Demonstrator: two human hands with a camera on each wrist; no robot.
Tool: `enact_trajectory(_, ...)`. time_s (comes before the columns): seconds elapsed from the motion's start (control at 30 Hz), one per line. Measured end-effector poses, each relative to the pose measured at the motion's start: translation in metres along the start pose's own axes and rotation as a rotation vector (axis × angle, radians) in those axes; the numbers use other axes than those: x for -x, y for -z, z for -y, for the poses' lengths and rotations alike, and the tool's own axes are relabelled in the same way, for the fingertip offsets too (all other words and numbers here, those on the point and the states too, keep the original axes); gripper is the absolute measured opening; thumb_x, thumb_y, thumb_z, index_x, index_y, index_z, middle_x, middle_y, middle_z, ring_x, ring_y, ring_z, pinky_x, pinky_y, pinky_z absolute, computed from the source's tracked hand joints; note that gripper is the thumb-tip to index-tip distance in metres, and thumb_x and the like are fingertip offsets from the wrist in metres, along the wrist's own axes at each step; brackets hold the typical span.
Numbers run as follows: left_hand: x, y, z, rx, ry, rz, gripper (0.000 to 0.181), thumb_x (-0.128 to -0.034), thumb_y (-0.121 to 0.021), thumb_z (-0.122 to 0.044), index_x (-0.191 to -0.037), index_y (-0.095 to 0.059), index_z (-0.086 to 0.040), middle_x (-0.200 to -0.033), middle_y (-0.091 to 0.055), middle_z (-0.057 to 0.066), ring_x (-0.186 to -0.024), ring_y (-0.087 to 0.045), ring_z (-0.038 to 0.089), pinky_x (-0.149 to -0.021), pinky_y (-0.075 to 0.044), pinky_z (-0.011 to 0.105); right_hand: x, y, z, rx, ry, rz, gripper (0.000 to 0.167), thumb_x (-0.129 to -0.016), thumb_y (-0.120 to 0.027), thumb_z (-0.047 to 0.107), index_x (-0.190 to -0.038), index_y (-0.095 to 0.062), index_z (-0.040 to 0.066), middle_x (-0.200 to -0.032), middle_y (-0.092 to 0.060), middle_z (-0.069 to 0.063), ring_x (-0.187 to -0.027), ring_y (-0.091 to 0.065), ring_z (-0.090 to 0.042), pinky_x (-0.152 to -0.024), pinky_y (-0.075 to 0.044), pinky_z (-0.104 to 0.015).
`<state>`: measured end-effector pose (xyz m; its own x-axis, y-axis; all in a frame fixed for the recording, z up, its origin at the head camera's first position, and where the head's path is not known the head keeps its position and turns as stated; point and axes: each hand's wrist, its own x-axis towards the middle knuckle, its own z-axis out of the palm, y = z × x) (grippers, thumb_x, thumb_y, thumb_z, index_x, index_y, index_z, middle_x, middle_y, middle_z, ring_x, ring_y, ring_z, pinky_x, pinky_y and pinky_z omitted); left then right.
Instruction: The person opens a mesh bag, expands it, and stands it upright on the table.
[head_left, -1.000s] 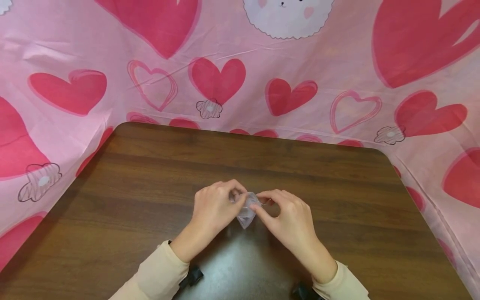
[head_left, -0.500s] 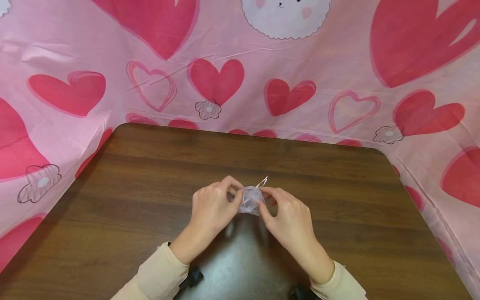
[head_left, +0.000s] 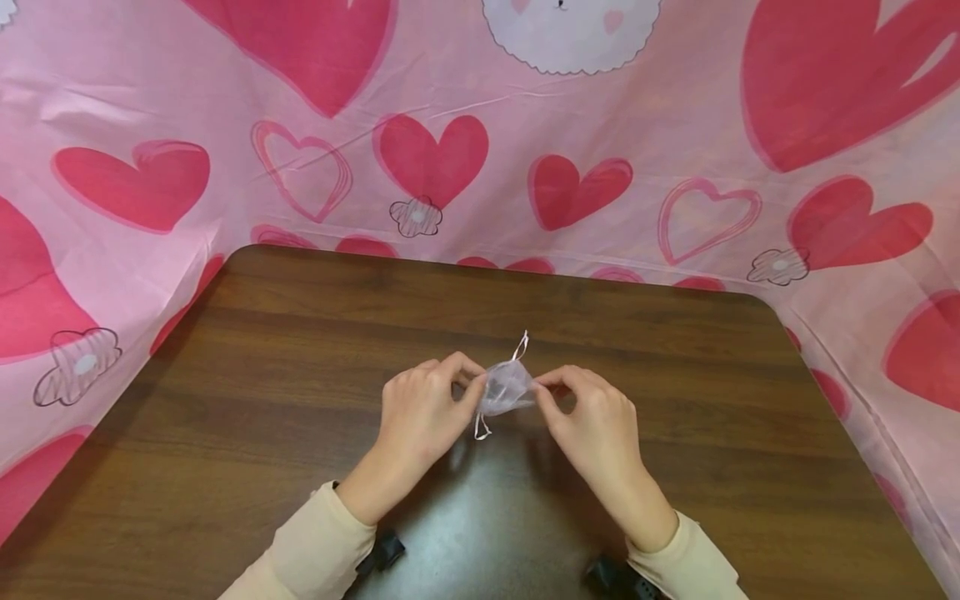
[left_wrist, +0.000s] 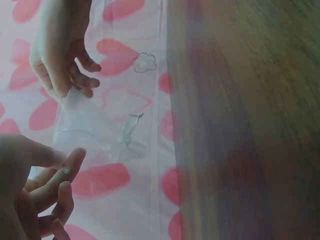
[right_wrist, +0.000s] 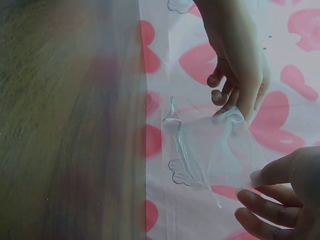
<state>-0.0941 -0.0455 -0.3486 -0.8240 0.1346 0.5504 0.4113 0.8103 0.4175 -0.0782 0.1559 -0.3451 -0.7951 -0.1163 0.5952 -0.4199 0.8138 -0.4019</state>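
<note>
Between the two hands, above the table, a small sheer white drawstring pouch [head_left: 507, 388] is stretched out, its thin ribbon loops [head_left: 521, 345] hanging free at the far and near sides. My left hand [head_left: 429, 408] pinches one side of it between thumb and fingers. The opposite corner is pinched by my right hand [head_left: 596, 421]. In the left wrist view the pouch [left_wrist: 92, 130] spans from one hand to the other. From the right wrist the see-through mesh [right_wrist: 215, 150] shows folds and a gathered ribbon line [right_wrist: 186, 152]. No contents can be made out through it.
Under the hands lies a dark brown wooden table [head_left: 337, 317] with rounded far corners. A pink cloth [head_left: 465, 75] printed with red hearts hangs around its back and sides. Black straps [head_left: 384, 552] sit at the wrists by the beige sleeves [head_left: 318, 542].
The pouch has turned and spread wider between the hands, and ribbon loops now show on two sides. My right hand has moved slightly right; the left has stayed nearly in place.
</note>
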Motion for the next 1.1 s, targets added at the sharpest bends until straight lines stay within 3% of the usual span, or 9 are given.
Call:
enact_trajectory(0.37,-0.002,0.001,-0.003,-0.004,0.001,0.026,0.003,-0.0859,-0.076,-0.030,-0.084,-0.074,-0.028,-0.068,-0.065,-0.011,-0.058,-0.057,0.012,-0.051,-0.042,0.034,-0.002,0.002,-0.003,0.015,0.009,0.003,0.011,-0.077,-0.086,0.015,-0.083,-0.076,0.016,-0.075,-0.070,0.002,-0.069,-0.067,-0.019,-0.055,-0.049,-0.039)
enact_trajectory(0.63,-0.001,-0.002,-0.008,-0.018,-0.045,0.129,0.025,-0.0766,-0.085,-0.036,-0.096,-0.072,-0.026,-0.080,-0.060,-0.013,-0.072,-0.058,0.008,-0.054,-0.046,0.031,-0.002,0.000,0.000,0.003,0.042,-0.009,0.012,-0.077,-0.085,0.014,-0.085,-0.076,0.014,-0.074,-0.068,0.002,-0.067,-0.064,-0.014,-0.057,-0.049,-0.036)
enact_trajectory(0.83,0.000,-0.007,-0.011,-0.019,-0.083,0.082,0.011,-0.0809,-0.080,-0.032,-0.088,-0.074,-0.025,-0.069,-0.063,-0.017,-0.060,-0.054,0.006,-0.049,-0.040,0.026,-0.001,-0.004,0.003,0.002,0.066,-0.004,0.013,-0.077,-0.085,0.013,-0.086,-0.076,0.014,-0.074,-0.068,0.003,-0.067,-0.064,-0.014,-0.055,-0.049,-0.035)
enact_trajectory(1.1,-0.002,-0.004,-0.007,-0.051,-0.046,0.008,0.003,-0.0819,-0.078,-0.025,-0.085,-0.077,-0.025,-0.067,-0.067,-0.013,-0.057,-0.059,0.012,-0.049,-0.044,0.033,0.002,-0.003,0.007,0.043,-0.001,0.095,0.017,-0.077,-0.086,0.015,-0.091,-0.076,0.016,-0.076,-0.067,0.005,-0.067,-0.062,-0.010,-0.054,-0.047,-0.033)
